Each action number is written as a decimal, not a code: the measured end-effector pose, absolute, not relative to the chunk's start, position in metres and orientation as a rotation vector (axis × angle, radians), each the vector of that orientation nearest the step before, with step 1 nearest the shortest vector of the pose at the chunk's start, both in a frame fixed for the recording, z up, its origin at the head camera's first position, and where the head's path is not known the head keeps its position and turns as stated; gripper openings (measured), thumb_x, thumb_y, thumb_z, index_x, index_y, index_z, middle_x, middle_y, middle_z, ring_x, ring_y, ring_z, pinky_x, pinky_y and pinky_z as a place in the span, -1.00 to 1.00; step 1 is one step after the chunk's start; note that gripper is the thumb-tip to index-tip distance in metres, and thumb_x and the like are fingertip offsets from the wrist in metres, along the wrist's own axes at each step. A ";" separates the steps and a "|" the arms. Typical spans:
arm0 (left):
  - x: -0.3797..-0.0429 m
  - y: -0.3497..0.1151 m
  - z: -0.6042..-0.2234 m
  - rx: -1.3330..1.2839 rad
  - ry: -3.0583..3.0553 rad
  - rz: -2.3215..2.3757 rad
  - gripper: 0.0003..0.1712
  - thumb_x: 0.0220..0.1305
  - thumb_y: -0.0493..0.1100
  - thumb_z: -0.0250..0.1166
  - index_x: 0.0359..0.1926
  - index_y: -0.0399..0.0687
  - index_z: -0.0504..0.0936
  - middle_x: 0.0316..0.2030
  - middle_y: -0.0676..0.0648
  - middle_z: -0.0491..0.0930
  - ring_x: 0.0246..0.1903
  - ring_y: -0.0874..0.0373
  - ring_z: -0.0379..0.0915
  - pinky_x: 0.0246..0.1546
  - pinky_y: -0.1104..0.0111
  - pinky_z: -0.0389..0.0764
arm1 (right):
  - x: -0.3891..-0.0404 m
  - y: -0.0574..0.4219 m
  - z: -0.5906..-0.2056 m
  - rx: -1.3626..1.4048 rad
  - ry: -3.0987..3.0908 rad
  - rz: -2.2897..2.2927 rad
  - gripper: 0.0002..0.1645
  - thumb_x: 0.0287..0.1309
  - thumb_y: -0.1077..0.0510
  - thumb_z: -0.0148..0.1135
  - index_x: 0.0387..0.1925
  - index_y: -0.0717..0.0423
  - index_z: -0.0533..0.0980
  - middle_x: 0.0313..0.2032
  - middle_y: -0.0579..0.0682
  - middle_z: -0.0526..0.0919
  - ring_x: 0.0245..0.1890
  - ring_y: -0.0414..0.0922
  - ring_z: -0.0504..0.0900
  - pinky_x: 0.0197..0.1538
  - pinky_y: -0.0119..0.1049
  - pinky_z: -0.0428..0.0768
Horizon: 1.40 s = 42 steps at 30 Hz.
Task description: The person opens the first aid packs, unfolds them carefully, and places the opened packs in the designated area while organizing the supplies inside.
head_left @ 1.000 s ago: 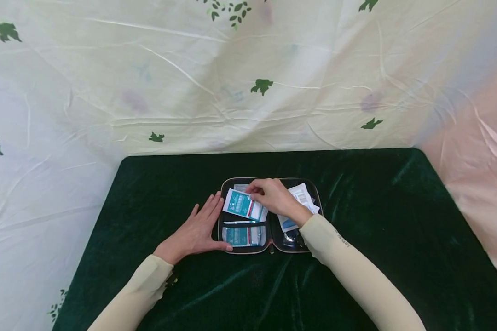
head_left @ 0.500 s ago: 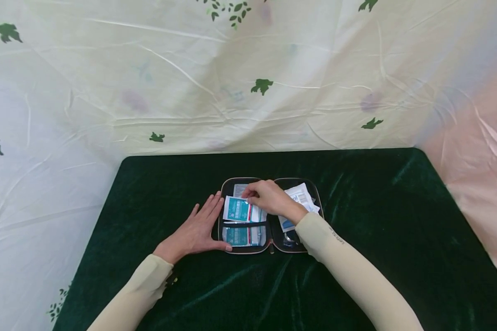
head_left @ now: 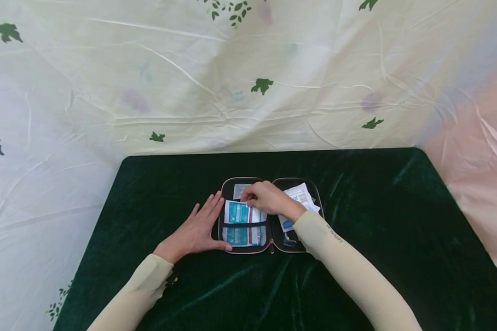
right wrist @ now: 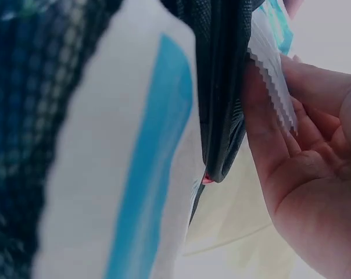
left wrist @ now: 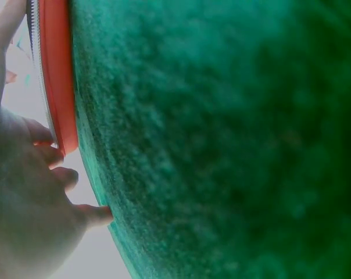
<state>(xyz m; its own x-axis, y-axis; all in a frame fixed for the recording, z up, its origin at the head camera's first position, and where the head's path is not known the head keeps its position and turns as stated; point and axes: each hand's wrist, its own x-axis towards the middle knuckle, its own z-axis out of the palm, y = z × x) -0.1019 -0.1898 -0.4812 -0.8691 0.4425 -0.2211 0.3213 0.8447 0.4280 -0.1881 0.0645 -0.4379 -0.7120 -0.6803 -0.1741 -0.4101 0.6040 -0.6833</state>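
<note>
A zippered case with a black lining lies unfolded on the table. In the left wrist view its outer shell looks orange-red. My left hand rests along the case's left edge, fingers straight and spread. My right hand pinches the top edge of a teal-and-white sachet in the left half, as the right wrist view also shows its serrated edge. This sachet sits at a dark strap; its lower end is hidden. A similar sachet lies below the strap.
In the case's right half are white packets, one with a blue stripe, and a clear-wrapped dark item. A pale packet lies at the upper left. Dark green velvet covers the table; a patterned cloth hangs behind.
My right hand has moved slightly down and left, and the tilted sachet has straightened and slid down to the strap. The left hand has stayed in place.
</note>
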 end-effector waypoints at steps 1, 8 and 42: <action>-0.102 -0.190 -0.481 0.576 2.710 0.551 0.54 -0.04 0.67 0.35 0.68 0.01 -0.19 0.66 -0.01 -0.44 0.63 -0.05 -0.50 0.52 -0.23 -0.21 | -0.188 0.064 -0.438 -0.877 2.402 -0.872 -0.81 0.44 0.23 0.23 -0.03 0.02 0.70 -0.10 -0.07 0.71 -0.17 -0.20 0.64 -0.02 -0.27 0.64; -0.102 -0.190 -0.482 0.570 2.711 0.549 0.54 -0.04 0.67 0.35 0.68 0.01 -0.19 0.66 -0.01 -0.43 0.63 -0.05 -0.50 0.52 -0.23 -0.22 | -0.190 0.064 -0.439 -0.893 2.369 -0.867 -0.82 0.43 0.25 0.23 -0.07 0.02 0.69 -0.14 -0.09 0.70 -0.18 -0.18 0.62 0.01 -0.22 0.62; -0.103 -0.191 -0.480 0.583 2.696 0.585 0.53 -0.02 0.65 0.35 0.68 0.00 -0.19 0.66 -0.01 -0.42 0.63 -0.05 -0.49 0.52 -0.25 -0.21 | -0.200 0.054 -0.446 -0.767 2.172 -0.950 -0.72 0.43 0.17 0.28 0.10 0.14 0.65 -0.17 -0.07 0.74 -0.22 -0.18 0.69 -0.08 -0.30 0.66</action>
<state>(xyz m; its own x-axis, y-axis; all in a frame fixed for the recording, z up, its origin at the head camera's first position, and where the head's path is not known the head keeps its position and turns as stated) -0.1025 -0.1912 -0.4798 -0.8653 0.4511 -0.2186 0.3198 0.8326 0.4522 -0.1998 0.0542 -0.4465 -0.6259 -0.7125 -0.3170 -0.2511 0.5689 -0.7831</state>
